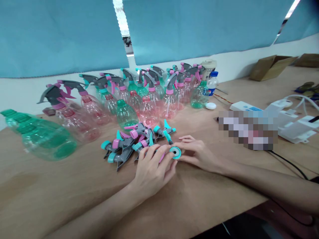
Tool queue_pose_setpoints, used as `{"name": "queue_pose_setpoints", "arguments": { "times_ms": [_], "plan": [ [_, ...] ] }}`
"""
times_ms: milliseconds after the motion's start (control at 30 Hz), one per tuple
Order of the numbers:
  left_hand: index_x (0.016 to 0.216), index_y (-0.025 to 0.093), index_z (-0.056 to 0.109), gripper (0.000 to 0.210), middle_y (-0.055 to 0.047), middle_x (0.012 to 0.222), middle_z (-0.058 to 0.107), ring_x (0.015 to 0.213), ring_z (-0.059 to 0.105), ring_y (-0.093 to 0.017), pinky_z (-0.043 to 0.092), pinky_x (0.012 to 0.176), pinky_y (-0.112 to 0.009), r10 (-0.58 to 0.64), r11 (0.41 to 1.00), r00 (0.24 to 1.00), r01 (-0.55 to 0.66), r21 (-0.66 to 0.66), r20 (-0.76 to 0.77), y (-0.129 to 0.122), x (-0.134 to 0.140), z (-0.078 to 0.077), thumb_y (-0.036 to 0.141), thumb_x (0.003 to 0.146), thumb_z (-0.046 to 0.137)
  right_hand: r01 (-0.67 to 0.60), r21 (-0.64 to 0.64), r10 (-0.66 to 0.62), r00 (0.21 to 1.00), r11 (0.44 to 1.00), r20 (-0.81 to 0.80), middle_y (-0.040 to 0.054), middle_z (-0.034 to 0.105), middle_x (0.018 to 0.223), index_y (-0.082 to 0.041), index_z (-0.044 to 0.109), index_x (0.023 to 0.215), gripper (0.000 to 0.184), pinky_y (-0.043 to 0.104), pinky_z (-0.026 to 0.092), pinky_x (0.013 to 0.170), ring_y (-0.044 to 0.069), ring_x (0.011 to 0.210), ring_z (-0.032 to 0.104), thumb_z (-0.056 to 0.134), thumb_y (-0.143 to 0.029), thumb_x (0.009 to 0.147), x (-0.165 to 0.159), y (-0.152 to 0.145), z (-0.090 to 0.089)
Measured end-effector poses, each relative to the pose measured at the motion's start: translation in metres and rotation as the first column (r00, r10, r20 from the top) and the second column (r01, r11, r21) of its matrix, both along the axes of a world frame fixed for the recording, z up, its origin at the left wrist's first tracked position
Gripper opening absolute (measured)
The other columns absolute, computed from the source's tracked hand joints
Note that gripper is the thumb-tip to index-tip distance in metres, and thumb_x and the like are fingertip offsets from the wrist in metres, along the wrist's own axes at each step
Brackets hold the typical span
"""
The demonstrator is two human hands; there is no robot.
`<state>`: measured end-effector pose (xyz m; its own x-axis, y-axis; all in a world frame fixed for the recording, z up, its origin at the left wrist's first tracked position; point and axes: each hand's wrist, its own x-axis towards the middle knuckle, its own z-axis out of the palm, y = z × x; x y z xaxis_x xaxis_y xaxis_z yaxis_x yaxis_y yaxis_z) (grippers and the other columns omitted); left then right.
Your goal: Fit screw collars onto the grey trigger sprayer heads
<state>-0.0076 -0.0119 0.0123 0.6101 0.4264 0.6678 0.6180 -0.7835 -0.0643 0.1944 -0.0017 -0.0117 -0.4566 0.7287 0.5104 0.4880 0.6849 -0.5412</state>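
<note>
Between my two hands is a trigger sprayer head, its teal collar [175, 152] facing me with the dark hole in the middle showing. My left hand [154, 167] has its fingers closed about the collar's left side. From the right, the fingers of my right hand [196, 153] pinch the same collar. The sprayer's body is mostly hidden behind the fingers. Just beyond and left of my left hand lies a loose pile of grey trigger sprayers [123, 151] with pink and teal collars. Behind the pile stand open-necked bottles, one green [126, 114] and one pink [149, 111].
Several bottles with fitted sprayers [169, 99] line the wall. Green bottles [47, 136] lie at the left. A Pepsi bottle [212, 84], a white round object [210, 106], a white power strip [245, 107] with black cable, and a cardboard box [269, 68] occupy the right side.
</note>
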Motion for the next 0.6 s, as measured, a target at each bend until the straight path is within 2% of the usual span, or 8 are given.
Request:
{"name": "queue_pose_setpoints", "arguments": {
  "times_ms": [233, 400, 467, 600],
  "plan": [
    [0.095, 0.018, 0.064, 0.016, -0.011, 0.103, 0.063, 0.095, 0.057, -0.025, 0.04, 0.082, -0.04, 0.025, 0.998, 1.0, -0.024, -0.051, 0.01, 0.0015, -0.0013, -0.0002, 0.027, 0.083, 0.059, 0.009, -0.002, -0.009, 1.0, 1.0, -0.022, 0.0028, 0.07, 0.081, -0.02, 0.063, 0.113, 0.03, 0.042, 0.045, 0.093, 0.02, 0.095, 0.062, 0.06, -0.032, 0.085, 0.0018, 0.0008, -0.0005],
    [0.102, 0.017, 0.062, 0.023, -0.012, 0.105, 0.061, 0.096, 0.056, -0.027, 0.04, 0.081, -0.041, 0.036, 0.995, 0.999, -0.035, -0.094, 0.003, -0.0011, 0.0014, -0.0029, 0.028, 0.082, 0.06, 0.004, -0.005, -0.004, 0.999, 1.0, 0.038, 0.0048, 0.07, 0.094, -0.019, 0.063, 0.111, 0.028, 0.04, 0.045, 0.093, 0.02, 0.098, 0.06, 0.06, -0.03, 0.086, 0.0024, 0.0003, 0.0],
    [0.101, 0.017, 0.062, 0.021, -0.011, 0.104, 0.061, 0.096, 0.055, -0.026, 0.04, 0.08, -0.04, 0.017, 0.992, 1.0, -0.017, -0.124, 0.001, -0.002, 0.0028, -0.003, 0.026, 0.082, 0.059, -0.021, 0.015, 0.02, 0.998, 1.0, 0.056, 0.005, 0.07, 0.098, -0.02, 0.063, 0.112, 0.028, 0.041, 0.044, 0.094, 0.019, 0.096, 0.06, 0.059, -0.03, 0.086, 0.0017, -0.0001, -0.0009],
    [0.091, 0.019, 0.062, 0.011, -0.01, 0.103, 0.059, 0.096, 0.054, -0.024, 0.042, 0.079, -0.038, -0.076, 0.982, 0.997, 0.071, -0.177, -0.02, -0.0025, 0.0044, -0.0017, 0.022, 0.082, 0.057, -0.077, 0.065, 0.072, 0.995, 0.995, 0.069, 0.0033, 0.071, 0.094, -0.022, 0.058, 0.121, 0.032, 0.042, 0.042, 0.096, 0.017, 0.091, 0.062, 0.053, -0.03, 0.09, -0.0002, -0.0006, -0.0022]
  ]
}}
